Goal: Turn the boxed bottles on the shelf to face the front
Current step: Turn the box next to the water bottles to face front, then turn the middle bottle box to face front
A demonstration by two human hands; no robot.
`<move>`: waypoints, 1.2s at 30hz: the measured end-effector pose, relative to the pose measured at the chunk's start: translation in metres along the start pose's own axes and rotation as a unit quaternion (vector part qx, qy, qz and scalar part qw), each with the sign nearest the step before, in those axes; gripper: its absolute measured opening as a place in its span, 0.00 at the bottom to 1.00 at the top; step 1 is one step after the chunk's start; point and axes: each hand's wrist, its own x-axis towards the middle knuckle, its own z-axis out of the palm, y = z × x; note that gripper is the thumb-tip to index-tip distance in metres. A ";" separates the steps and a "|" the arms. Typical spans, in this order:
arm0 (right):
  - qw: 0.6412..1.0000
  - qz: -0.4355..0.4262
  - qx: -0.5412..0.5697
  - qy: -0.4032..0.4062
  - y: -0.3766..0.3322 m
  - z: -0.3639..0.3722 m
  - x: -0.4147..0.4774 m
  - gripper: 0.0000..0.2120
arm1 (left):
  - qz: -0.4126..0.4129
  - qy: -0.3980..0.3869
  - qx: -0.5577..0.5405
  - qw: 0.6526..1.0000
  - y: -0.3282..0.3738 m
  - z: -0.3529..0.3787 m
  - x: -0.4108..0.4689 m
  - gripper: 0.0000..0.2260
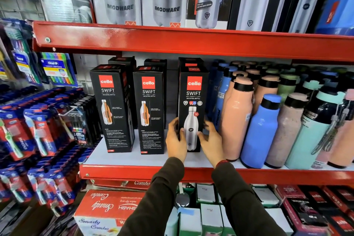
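Three tall black Cello Swift bottle boxes stand in a row on the white shelf (118, 157). The left box (113, 107) and the middle box (150, 109) show a side panel with a cutaway bottle and small text. The right box (192, 109) shows its front panel with a silver bottle picture. My left hand (175, 140) grips the lower left edge of the right box, thumb across its front. My right hand (209, 140) touches its lower right edge with fingers spread. More black boxes stand behind the row.
Loose pink, blue and mint bottles (262, 128) crowd the shelf right beside the right box. A red shelf beam (172, 42) runs overhead, carrying steel-bottle boxes. Toothbrush packs (38, 130) hang at the left. Cartons (107, 209) sit below the shelf's red front lip.
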 end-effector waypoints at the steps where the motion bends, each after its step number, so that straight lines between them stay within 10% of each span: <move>1: 1.000 -0.001 0.002 0.021 0.000 0.000 -0.002 0.19 | 0.002 -0.001 0.004 1.000 0.000 -0.001 -0.001 0.18; 13: 0.985 -0.102 0.059 0.124 -0.043 0.028 -0.032 0.09 | 0.185 0.124 0.115 0.968 0.022 -0.048 -0.009 0.16; 22: 0.997 -0.036 0.060 -0.034 -0.062 0.079 -0.035 0.19 | 0.062 0.148 0.104 0.982 0.003 -0.105 0.014 0.20; 36: 0.999 0.007 0.037 -0.032 -0.066 0.111 -0.040 0.24 | -0.048 0.049 0.050 0.996 -0.006 -0.130 0.028 0.17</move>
